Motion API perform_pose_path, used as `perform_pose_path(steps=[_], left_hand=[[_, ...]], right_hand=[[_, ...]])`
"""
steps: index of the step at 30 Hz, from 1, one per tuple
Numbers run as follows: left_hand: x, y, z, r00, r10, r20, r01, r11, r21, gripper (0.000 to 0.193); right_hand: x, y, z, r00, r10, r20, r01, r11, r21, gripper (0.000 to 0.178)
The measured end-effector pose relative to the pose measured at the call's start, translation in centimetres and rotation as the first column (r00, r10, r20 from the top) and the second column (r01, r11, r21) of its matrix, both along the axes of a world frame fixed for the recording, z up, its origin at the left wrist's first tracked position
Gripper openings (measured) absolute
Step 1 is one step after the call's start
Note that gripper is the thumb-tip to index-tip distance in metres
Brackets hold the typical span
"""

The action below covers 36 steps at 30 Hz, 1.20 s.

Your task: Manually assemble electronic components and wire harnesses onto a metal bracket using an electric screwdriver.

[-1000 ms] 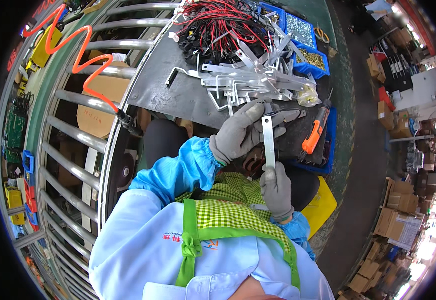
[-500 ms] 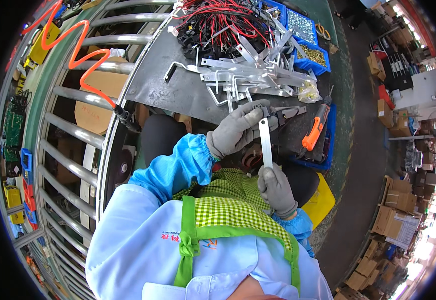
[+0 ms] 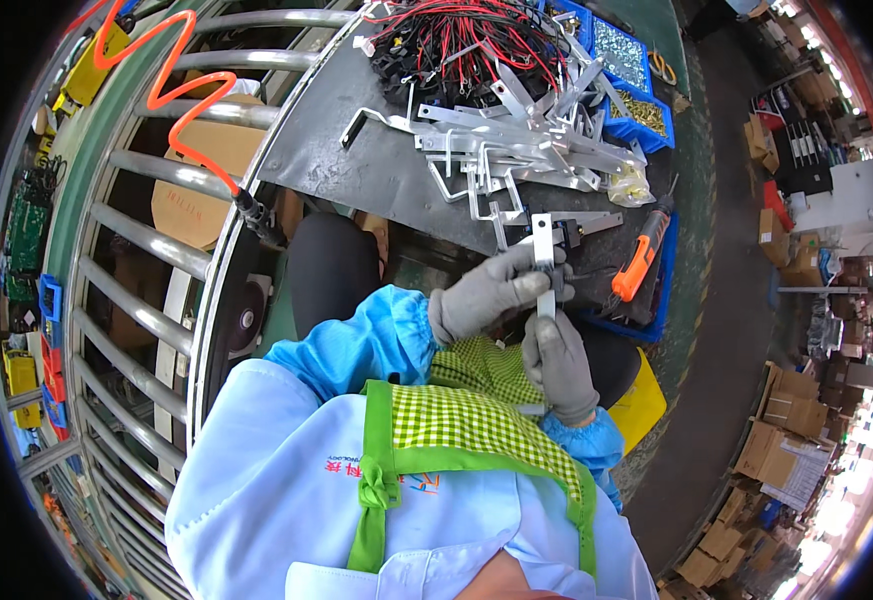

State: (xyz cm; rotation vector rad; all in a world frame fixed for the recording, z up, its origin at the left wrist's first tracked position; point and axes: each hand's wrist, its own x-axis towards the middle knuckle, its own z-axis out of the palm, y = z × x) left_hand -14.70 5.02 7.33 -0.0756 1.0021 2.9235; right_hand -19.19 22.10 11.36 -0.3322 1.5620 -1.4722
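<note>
In front of my lap, both gloved hands meet at a flat silver metal bracket (image 3: 542, 240) with a hole near its upper end. My left hand (image 3: 486, 295) is closed around its middle, pinching a small black part (image 3: 556, 277) against it; how the two fit together is partly hidden by my fingers. My right hand (image 3: 560, 368) grips the lower end of the bracket from below. Beyond them, on the bench edge, lies another metal bracket (image 3: 601, 222) with a black piece beside it.
A heap of bent metal brackets (image 3: 506, 150) covers the grey bench (image 3: 316, 150), with red and black wires (image 3: 466, 50) behind. Blue bins of screws (image 3: 641, 118) stand at the right, near an orange electric screwdriver (image 3: 638, 265). An orange coiled hose (image 3: 191, 100) hangs over rollers at left.
My left hand has come down and closed on the bracket, bringing the black part against it. The bracket now stands upright between both hands, my right hand slightly higher.
</note>
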Motion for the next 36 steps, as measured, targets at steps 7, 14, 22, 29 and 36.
perform_pose_path(steps=[7,14,22,29,36], left_hand=[[-0.1,0.2,0.0,0.999,0.033,0.009,-0.031,0.981,-0.19,0.04],[-1.3,-1.3,0.6,0.988,0.139,0.069,-0.14,0.99,0.008,0.038],[-0.6,-1.1,-0.2,0.998,0.044,0.036,-0.038,0.99,-0.136,0.038],[0.8,-3.6,2.3,0.979,-0.2,0.036,0.197,0.978,0.063,0.045],[-0.3,-4.0,2.0,0.969,-0.245,-0.017,0.243,0.967,-0.077,0.045]], right_hand=[[-0.6,-1.2,-1.1,0.995,-0.051,-0.091,0.052,0.999,0.013,0.029],[0.1,-0.1,-3.8,0.976,-0.027,-0.214,0.036,0.999,0.035,0.031],[-3.0,-0.3,-1.2,0.861,0.266,-0.434,-0.21,0.962,0.174,0.032],[-15.7,1.6,5.2,0.618,-0.037,-0.785,0.245,0.958,0.148,0.028],[-28.4,-2.2,-4.6,0.502,0.407,-0.763,0.26,0.771,0.582,0.029]])
